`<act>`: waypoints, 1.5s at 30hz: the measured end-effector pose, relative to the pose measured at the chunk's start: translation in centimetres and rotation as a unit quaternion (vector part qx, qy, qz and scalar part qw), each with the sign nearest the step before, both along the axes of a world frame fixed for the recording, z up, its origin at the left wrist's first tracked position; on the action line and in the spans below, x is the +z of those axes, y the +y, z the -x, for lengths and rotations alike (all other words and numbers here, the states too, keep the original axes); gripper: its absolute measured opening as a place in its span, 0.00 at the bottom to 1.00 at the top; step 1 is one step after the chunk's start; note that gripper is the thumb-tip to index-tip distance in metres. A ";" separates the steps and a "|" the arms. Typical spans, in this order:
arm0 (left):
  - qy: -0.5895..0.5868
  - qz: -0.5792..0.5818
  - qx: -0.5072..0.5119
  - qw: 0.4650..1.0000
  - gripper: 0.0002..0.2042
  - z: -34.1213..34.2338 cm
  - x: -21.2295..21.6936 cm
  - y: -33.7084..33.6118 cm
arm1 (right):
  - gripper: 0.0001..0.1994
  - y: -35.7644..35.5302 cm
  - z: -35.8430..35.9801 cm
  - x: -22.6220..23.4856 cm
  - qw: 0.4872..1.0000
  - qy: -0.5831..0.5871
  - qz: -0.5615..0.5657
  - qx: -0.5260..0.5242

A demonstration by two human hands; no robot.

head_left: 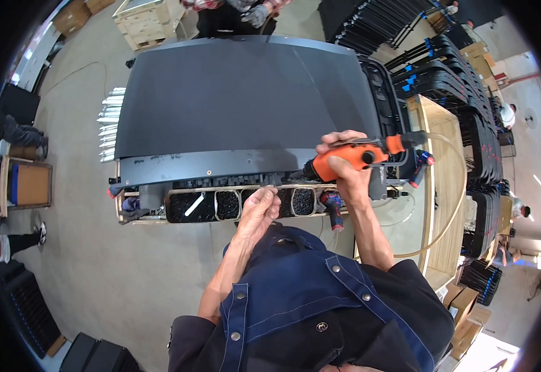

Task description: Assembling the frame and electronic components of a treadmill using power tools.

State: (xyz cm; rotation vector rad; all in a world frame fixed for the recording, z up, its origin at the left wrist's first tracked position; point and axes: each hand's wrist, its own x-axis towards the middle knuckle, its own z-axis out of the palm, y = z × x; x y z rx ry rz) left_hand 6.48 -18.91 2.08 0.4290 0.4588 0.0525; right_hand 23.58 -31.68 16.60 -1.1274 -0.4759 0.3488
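Head view, looking straight down: the right hand point(345, 162) is wrapped tight around an orange power screwdriver point(351, 156), held sideways with its tip pointing left at the near edge of a big dark panel point(239, 99) lying flat on the bench. The left hand point(258, 208) sits just near of that edge, fingers pinched narrow over a wooden parts tray point(177, 197) with compartments of dark screws; can't tell if it's holding one. Another person's gloved hand point(257, 13) is at the far side. Stacked black frames point(444, 68) sit far right.
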 end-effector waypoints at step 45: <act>0.144 -0.031 -0.079 0.986 0.17 10.4 -1.4 16.7 | 0.18 22.3 11.0 -3.4 0.941 -0.252 0.224 0.020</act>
